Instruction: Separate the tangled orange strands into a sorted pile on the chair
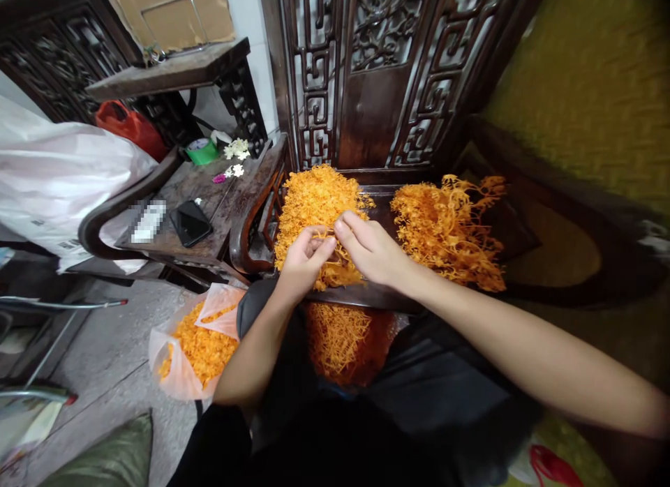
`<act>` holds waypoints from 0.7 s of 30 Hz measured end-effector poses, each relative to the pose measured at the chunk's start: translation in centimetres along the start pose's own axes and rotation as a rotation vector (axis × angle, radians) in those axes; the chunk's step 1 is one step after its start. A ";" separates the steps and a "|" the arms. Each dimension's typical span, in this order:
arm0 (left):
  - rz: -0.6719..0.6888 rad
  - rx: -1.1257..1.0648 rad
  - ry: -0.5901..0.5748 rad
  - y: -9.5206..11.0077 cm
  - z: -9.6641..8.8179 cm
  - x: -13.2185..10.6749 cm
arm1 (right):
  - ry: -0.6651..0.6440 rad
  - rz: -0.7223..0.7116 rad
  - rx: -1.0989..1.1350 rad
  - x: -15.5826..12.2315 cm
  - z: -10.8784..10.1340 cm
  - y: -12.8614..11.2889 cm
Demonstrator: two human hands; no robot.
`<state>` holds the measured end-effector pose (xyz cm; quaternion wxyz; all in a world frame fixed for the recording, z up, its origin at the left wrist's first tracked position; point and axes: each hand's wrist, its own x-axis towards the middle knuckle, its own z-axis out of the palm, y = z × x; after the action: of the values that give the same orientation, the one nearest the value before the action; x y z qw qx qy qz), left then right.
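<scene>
My left hand (306, 260) and my right hand (373, 250) meet over the front of an orange floral heap (324, 194) on the dark wooden bench. Both have their fingers pinched together, with thin orange strands showing between them; the exact grip is partly hidden. To the right of my right hand lies a second heap of orange sprigs (450, 229), its stems sticking out to the right. Below the bench edge, between my legs, a container (381, 333) holds many orange stems.
A plastic bag (162, 340) of orange petals sits on the floor at left. A phone (190, 223), green tape roll (202, 151) and small white flowers (236, 149) lie on the side table (217, 204). Carved bench back (366, 117) rises behind the heaps.
</scene>
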<state>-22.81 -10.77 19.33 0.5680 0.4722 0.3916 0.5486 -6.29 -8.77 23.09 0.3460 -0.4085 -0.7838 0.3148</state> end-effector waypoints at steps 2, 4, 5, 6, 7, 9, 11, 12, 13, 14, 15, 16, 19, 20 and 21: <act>0.060 0.039 0.003 0.4 0.9 0.4 | 0.005 0.034 -0.077 -0.4 -0.7 -0.1; 0.131 0.064 0.027 0.9 2.0 0.9 | 0.019 0.070 -0.159 -0.7 -1.4 -0.1; 0.175 0.079 0.037 1.2 2.4 1.1 | 0.032 0.087 -0.197 -0.8 -1.7 -0.1; 0.221 0.097 0.037 1.5 2.9 1.3 | 0.047 0.103 -0.229 -0.8 -2.2 -0.1; 0.262 0.117 0.023 1.8 3.2 1.6 | 0.062 0.120 -0.260 -0.7 -2.6 -0.2; 0.307 0.150 -0.035 2.4 3.7 2.3 | 0.074 0.150 -0.337 -0.6 -3.5 -0.4; 0.287 0.160 -0.097 2.9 4.2 3.1 | 0.063 0.163 -0.436 -0.6 -4.4 -1.0; 0.269 0.157 -0.114 3.0 4.4 3.4 | 0.056 0.163 -0.480 -0.7 -4.8 -1.3; 0.261 0.146 -0.117 3.1 4.7 3.6 | 0.053 0.157 -0.506 -0.9 -5.0 -1.6; 0.263 0.126 -0.106 3.1 5.1 3.8 | 0.051 0.144 -0.504 -1.0 -5.2 -1.8; 0.268 0.091 -0.091 3.0 5.4 3.8 | 0.062 0.125 -0.470 -1.2 -5.3 -1.9; 0.263 0.034 -0.082 2.9 5.8 3.7 | 0.090 0.101 -0.401 -1.3 -5.4 -1.7; 0.133 -0.215 -0.120 2.8 6.4 3.0 | 0.340 0.072 -0.031 -1.2 -6.1 0.4; 0.075 -0.290 -0.137 2.8 6.3 2.6 | 0.454 0.099 0.121 -1.1 -6.6 1.5; 0.032 -0.346 -0.140 2.8 6.1 2.4 | 0.551 0.144 0.264 -1.0 -7.3 2.6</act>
<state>-17.42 -9.21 23.68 0.6580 0.4104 0.2434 0.5826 1.03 -6.91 24.90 0.5723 -0.4844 -0.5818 0.3151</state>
